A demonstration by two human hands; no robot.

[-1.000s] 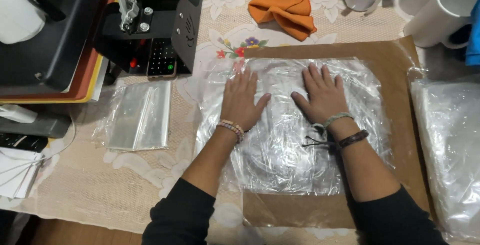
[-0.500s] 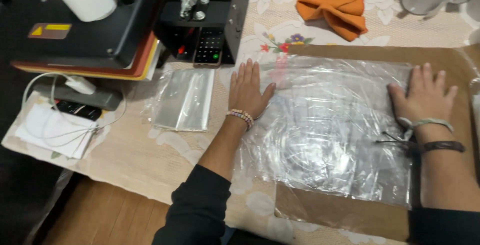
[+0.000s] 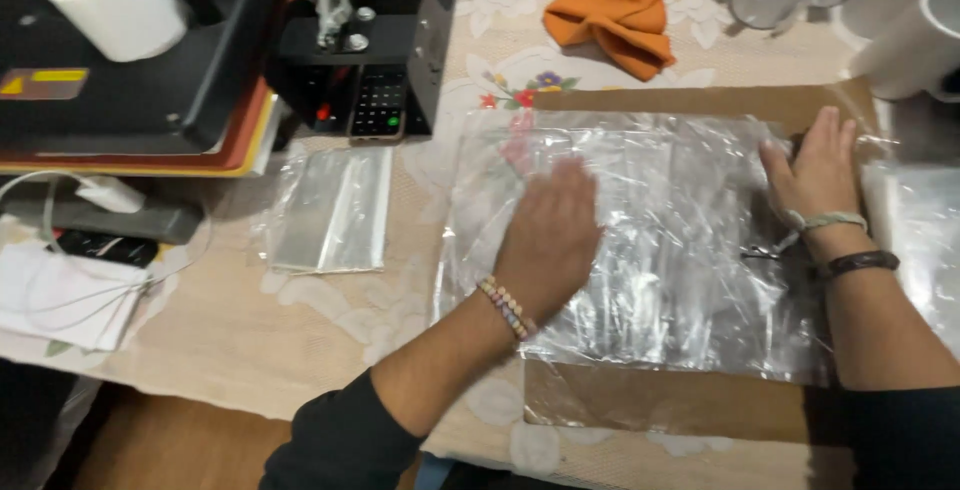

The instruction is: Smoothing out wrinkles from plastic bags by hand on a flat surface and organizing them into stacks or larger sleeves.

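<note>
The clear plastic sheet [image 3: 660, 240] lies spread over a brown cardboard board [image 3: 660, 405] on the table [image 3: 250, 340]. Both hands press it with flat, outstretched fingers, gripping nothing: the left hand [image 3: 550, 235], blurred, mid-sheet, the right hand [image 3: 815, 175] at its far right edge.

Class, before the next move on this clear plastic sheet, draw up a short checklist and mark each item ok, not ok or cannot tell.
1. Left hand flat on the plastic sheet: cannot tell, it is blurred.
2. Right hand flat at the sheet's right edge: ok.
3. Sheet free of wrinkles: not ok.
4. Sheet fully on the brown board: not ok, its left edge overhangs.
5. Orange cloth clear of the sheet: ok.
</note>
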